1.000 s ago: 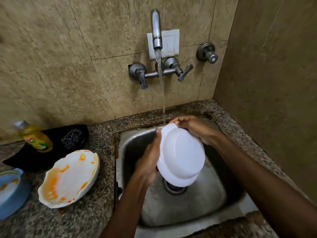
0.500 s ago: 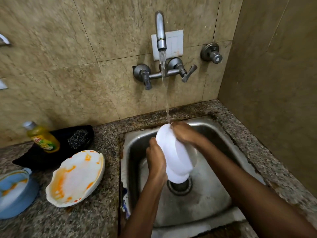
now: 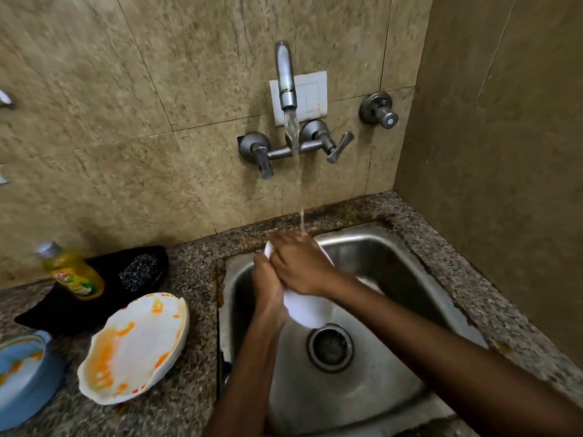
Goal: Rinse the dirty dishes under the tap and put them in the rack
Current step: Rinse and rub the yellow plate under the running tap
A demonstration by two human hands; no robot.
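A white plate (image 3: 307, 310) is held on edge over the steel sink (image 3: 410, 279), under water running from the wall tap (image 3: 285, 77). My left hand (image 3: 266, 285) grips its left rim. My right hand (image 3: 299, 263) lies curled over the plate's upper part and covers most of it; the stream lands on the right hand's fingers. Only the lower white part and a sliver at the top left show. A dirty white plate (image 3: 135, 348) with orange smears lies on the granite counter (image 3: 176, 414) to the left. No rack is in view.
A blue dish (image 3: 22, 380) with orange stains sits at the far left edge. Behind the dirty plate, a yellow soap bottle (image 3: 74, 274) and a scrubber (image 3: 138, 271) lie on a black tray (image 3: 41, 313). The drain (image 3: 329, 346) is below the plate. Tiled walls close the back and right.
The plate has turned further edge-on and risen towards the stream. My right hand has slid over its top and now covers most of it. The view has dropped a little.
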